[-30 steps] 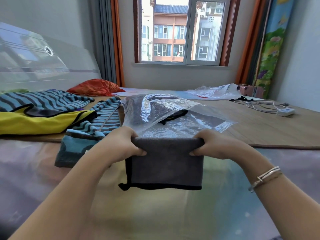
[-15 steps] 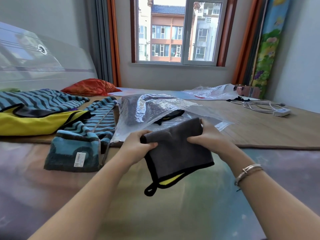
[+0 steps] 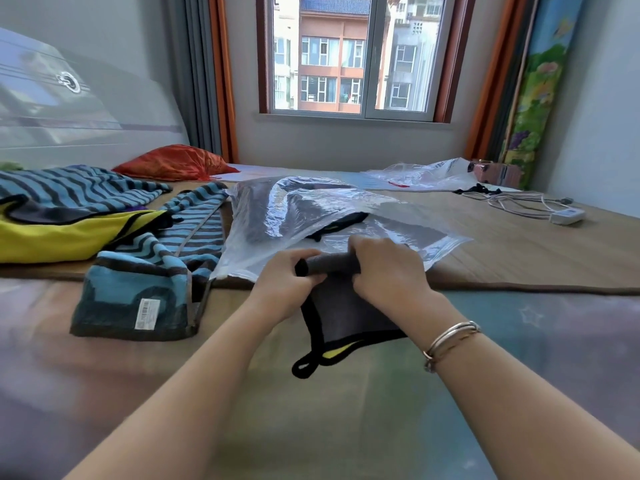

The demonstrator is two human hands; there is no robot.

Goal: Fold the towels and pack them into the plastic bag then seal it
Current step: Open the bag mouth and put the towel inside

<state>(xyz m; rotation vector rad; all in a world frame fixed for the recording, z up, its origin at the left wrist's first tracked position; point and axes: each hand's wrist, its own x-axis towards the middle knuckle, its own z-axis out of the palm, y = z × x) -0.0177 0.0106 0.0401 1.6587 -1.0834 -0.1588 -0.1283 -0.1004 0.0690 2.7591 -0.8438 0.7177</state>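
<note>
We hold a folded grey towel [image 3: 349, 313] with both hands, just in front of the mouth of the clear plastic bag [image 3: 311, 216], which lies on the bed [image 3: 502, 258]. Our left hand [image 3: 284, 289] has its fingers curled around the left end of the towel's upper fold, and our right hand [image 3: 388, 271] grips the right end of the same fold, so both hands are clenched on the cloth. The rest of the towel hangs below, with a black hem, a small black loop [image 3: 304, 367] at the lower corner and a bit of yellow lining visible there.

Inside the bag we already see at least one dark towel. To the left lie a folded blue striped towel [image 3: 145, 299] with a white label, and further a loose pile of striped and yellow cloth [image 3: 69, 216], not packed yet.

We judge that the next step is to put the grey towel into the bag. The risk is that the bag's opening lies flat and soft, and neither hand is free to hold it open, so the towel may push the plastic forward or catch on its edge. The hanging lower part may also unfold while entering, and then the pack becomes bulky and the seal could be difficult to close.
</note>
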